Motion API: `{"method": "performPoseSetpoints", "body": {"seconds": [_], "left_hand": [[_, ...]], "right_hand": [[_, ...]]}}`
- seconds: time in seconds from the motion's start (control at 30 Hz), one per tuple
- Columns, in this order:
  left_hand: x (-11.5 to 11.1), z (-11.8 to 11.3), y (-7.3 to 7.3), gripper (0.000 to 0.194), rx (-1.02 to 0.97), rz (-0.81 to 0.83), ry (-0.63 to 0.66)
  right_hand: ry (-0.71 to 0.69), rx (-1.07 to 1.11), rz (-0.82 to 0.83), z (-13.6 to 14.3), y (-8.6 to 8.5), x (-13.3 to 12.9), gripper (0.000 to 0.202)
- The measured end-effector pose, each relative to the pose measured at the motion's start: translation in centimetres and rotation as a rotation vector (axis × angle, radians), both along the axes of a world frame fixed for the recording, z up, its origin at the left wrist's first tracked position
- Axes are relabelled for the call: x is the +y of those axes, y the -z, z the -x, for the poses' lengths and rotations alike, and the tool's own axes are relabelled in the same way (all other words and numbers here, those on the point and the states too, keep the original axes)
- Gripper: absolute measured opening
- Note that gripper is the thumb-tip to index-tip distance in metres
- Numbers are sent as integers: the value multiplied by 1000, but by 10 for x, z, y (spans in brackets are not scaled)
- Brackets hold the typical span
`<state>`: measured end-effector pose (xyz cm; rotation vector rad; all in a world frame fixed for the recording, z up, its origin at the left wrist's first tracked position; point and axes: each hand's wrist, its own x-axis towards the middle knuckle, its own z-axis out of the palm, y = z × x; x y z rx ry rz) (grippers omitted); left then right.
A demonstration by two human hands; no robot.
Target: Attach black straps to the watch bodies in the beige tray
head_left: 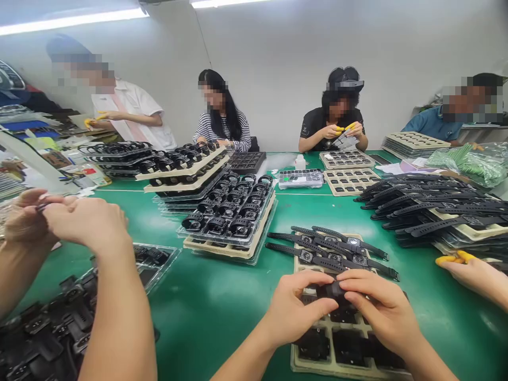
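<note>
My left hand [299,309] and my right hand [381,301] meet over a beige tray [329,365] at the bottom centre-right. Between their fingertips is a small black watch part [333,290], pinched from both sides. Dark watch pieces [349,345] sit in the compartments below my hands. Just beyond my fingers, several black watches with straps [334,257] lie across the tray's far end, their straps reaching past both edges.
Stacked trays of looped watches [226,211] stand at centre-left; piled strapped watches [440,206] are at right. A co-worker's hands [87,222] work at left beside a watch-filled tray [159,264]. Another person's yellow-tipped hand [472,272] is at right. Four people sit across the green table [222,307].
</note>
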<state>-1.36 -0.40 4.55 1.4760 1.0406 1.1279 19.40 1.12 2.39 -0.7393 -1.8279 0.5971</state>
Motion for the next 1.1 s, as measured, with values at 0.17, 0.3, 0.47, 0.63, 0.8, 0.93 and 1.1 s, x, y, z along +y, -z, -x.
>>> {"method": "performPoseSetpoints", "body": {"seconds": [0.17,0.3,0.47,0.63,0.8,0.93,1.1], "left_hand": [[-2,-3,3,24,46,-30,-46],[0,-3,6,23,16,-53,-60],[2,-1,7,23,-60,-38,-22],[3,0,6,22,-17,-60,-38],[2,-4,8,21,18,-98,-56],[1,-7,12,18,10,-112,-69],[3,-5,14,18,-40,-105,-68]], "right_hand": [[-14,-22,25,1,0,-1,21],[-17,-42,20,2,1,-2,23],[41,14,35,3,2,-2,19],[22,94,38,3,0,1,9],[-26,115,68,6,0,0,13],[-8,107,108,8,2,-2,14],[-1,118,154,11,5,-2,12]]}}
